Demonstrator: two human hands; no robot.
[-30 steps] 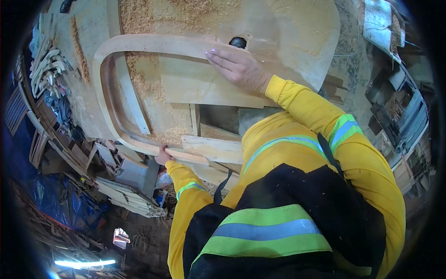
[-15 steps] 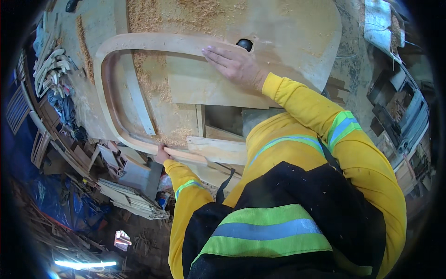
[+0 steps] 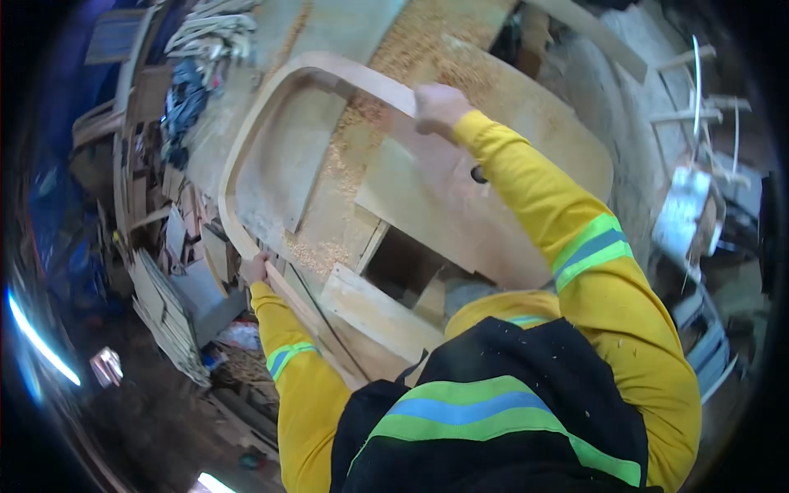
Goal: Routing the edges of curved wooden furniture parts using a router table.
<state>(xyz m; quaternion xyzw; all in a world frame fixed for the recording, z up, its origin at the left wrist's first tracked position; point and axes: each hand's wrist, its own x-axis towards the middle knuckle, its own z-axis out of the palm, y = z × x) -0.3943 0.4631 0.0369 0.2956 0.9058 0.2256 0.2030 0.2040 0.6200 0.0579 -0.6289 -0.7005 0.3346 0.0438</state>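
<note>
My left hand (image 3: 255, 268) grips the lower rail of a curved pale wooden frame (image 3: 229, 199) with rounded corners. My right hand (image 3: 440, 107) is closed on the frame's upper rail, fingers curled over it, slightly blurred. The frame is over a large plywood worktop (image 3: 411, 181) strewn with shavings (image 3: 337, 168). A small round dark hole (image 3: 479, 175) shows beside my right sleeve, and a square opening (image 3: 403, 264) sits lower in the worktop. Whether the frame rests on the surface or is lifted off it, I cannot tell.
Stacked boards (image 3: 168, 316) and wood offcuts lie left of the worktop, with a blue tarp (image 3: 57, 218) beyond. A bundle of pale curved pieces (image 3: 209, 37) sits at the upper left. Metal sheeting and slender parts (image 3: 682, 197) crowd the right side.
The view has swung, so worktop and frame appear rotated clockwise. My right hand went from fingers laid flat on the upper rail to curled around it; my left still holds the lower rail.
</note>
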